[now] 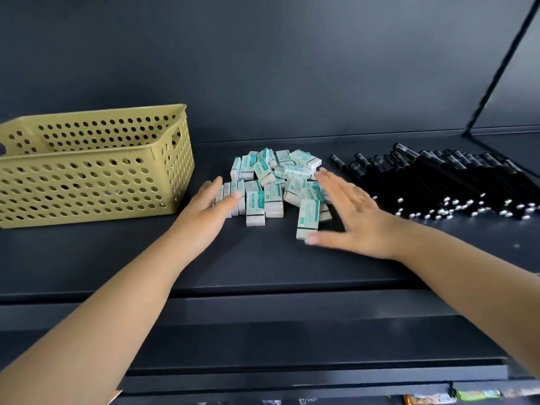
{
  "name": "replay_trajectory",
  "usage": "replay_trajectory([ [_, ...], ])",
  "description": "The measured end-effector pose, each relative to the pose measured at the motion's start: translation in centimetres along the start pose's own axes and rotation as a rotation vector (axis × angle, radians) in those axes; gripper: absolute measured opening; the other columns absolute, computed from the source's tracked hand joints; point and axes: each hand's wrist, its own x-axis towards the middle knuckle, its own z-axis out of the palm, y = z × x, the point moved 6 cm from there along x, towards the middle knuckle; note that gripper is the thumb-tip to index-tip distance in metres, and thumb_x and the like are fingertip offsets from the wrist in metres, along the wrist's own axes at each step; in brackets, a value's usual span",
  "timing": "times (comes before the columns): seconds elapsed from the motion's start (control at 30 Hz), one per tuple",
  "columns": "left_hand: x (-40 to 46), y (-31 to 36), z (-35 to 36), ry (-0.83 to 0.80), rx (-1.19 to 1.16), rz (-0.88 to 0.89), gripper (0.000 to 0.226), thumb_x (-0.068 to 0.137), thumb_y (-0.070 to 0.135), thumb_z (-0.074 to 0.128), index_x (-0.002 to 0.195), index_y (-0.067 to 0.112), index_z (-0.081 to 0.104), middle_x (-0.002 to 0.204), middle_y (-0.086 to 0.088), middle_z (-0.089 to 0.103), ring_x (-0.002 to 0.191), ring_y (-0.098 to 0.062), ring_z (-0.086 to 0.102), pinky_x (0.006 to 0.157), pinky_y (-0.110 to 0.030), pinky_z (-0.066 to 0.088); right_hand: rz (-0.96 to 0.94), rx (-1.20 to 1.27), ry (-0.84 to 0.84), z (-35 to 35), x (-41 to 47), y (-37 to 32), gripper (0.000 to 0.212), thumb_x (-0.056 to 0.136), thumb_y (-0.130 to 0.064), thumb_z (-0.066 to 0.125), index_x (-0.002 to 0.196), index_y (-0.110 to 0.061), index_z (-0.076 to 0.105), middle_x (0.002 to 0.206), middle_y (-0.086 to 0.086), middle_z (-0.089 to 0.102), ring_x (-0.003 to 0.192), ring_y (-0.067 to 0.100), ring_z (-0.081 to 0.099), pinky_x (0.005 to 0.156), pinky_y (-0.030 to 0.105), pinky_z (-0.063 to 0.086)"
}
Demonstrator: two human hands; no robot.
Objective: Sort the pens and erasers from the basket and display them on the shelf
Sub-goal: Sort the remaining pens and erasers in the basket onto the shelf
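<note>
A heap of several white-and-teal erasers (pixel 273 179) lies in the middle of the dark shelf (pixel 263 258). My left hand (pixel 207 213) is flat with straight fingers against the heap's left side, touching a row of upright erasers. My right hand (pixel 347 217) is spread flat on the heap's right side, its thumb by one eraser (pixel 306 219) lying nearest me. A pile of several black pens (pixel 444 182) lies to the right of the erasers. The yellow perforated basket (pixel 96 185) stands at the left; what its inside holds is hidden from here.
The shelf's dark back panel (pixel 263 68) rises behind everything. A slanted black bracket (pixel 496 68) stands at the far right. The shelf's front edge (pixel 263 290) runs below my forearms, with a lower ledge beneath it and some coloured packets (pixel 432 399) at the bottom right.
</note>
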Motion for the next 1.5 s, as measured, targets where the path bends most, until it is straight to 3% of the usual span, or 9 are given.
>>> replay_trajectory([
  [0.3,-0.1,0.2,0.2,0.019,0.037,0.03,0.057,0.091,0.044,0.045,0.144,0.033,0.027,0.154,0.012,0.017,0.14,-0.006,0.016,0.116,-0.033,0.012,-0.243,-0.111,0.275,-0.6,1.1,-1.8,0.076,0.072,-0.062,0.051,0.135,-0.02,0.045,0.127,0.004,0.045,0.116,0.014,0.034,0.101,0.027,0.016],
  [0.4,-0.3,0.5,0.1,0.079,0.046,0.047,0.053,0.093,0.04,0.045,0.143,0.029,0.03,0.152,0.009,0.021,0.138,-0.006,0.02,0.113,-0.026,0.014,-0.226,-0.064,0.241,-0.3,1.5,-1.9,0.067,0.078,-0.046,0.065,0.137,-0.022,0.042,0.135,-0.004,0.041,0.127,0.014,0.031,0.102,0.024,0.014],
  [0.57,-0.3,0.8,-0.2,0.18,0.122,0.062,0.044,0.096,0.031,0.043,0.138,0.02,0.038,0.144,-0.001,0.035,0.124,-0.008,0.036,0.095,-0.017,0.022,-0.226,-0.038,0.225,0.1,0.9,-1.2,0.069,0.067,-0.065,0.051,0.123,-0.024,0.056,0.124,-0.008,0.048,0.123,0.011,0.035,0.105,0.033,0.024],
  [0.77,-1.1,1.0,-1.2,0.208,0.039,0.079,0.042,0.097,0.028,0.041,0.138,0.022,0.039,0.144,0.001,0.037,0.131,-0.01,0.034,0.107,-0.023,0.024,-0.205,0.093,0.252,-0.9,0.6,-1.7,0.047,0.077,-0.04,0.065,0.12,-0.023,0.056,0.119,-0.015,0.041,0.119,0.003,0.031,0.111,0.026,0.018],
  [0.97,-4.4,4.7,-6.6,0.24,-0.078,0.385,0.024,0.096,0.02,0.042,0.115,0.034,0.047,0.112,0.015,0.057,0.09,0.0,0.063,0.08,-0.019,0.052,-0.129,0.228,0.297,-4.3,2.8,-3.9,0.004,0.087,-0.03,0.056,0.084,-0.031,0.06,0.1,-0.015,0.051,0.102,0.003,0.047,0.093,0.018,0.033],
  [1.13,-3.6,5.6,-15.0,0.399,0.073,0.475,0.019,0.094,0.026,0.043,0.09,0.041,0.053,0.087,0.014,0.064,0.08,-0.001,0.064,0.073,-0.023,0.053,-0.23,0.273,0.322,-6.2,6.9,-12.2,0.019,0.088,-0.029,0.056,0.069,-0.026,0.056,0.071,-0.012,0.053,0.063,-0.005,0.049,0.06,0.006,0.036],
  [1.3,-0.6,2.2,-23.3,0.43,0.356,0.45,0.022,0.094,0.03,0.043,0.086,0.027,0.063,0.077,0.019,0.063,0.056,0.006,0.052,0.055,-0.018,0.036,-0.314,0.237,0.368,-5.5,12.0,-20.4,0.015,0.086,-0.031,0.056,0.078,-0.019,0.06,0.076,-0.012,0.054,0.07,0.003,0.049,0.069,0.014,0.038],
  [1.4,1.9,-0.6,-28.3,0.443,0.366,0.393,0.021,0.093,0.033,0.046,0.094,0.022,0.065,0.09,0.01,0.066,0.074,0.003,0.055,0.066,-0.023,0.039,-0.285,0.193,0.265,-3.8,15.0,-24.3,0.022,0.081,-0.047,0.048,0.081,-0.027,0.058,0.083,-0.01,0.059,0.074,0.006,0.055,0.074,0.024,0.049],
  [1.5,5.4,-4.5,-31.9,0.38,0.384,0.18,0.036,0.088,0.045,0.048,0.117,0.024,0.057,0.116,0.008,0.058,0.105,-0.009,0.051,0.088,-0.027,0.037,-0.245,-0.022,0.003,-0.6,17.3,-27.4,0.059,0.066,-0.073,0.028,0.095,-0.033,0.06,0.091,-0.008,0.065,0.085,0.016,0.063,0.081,0.037,0.053],
])
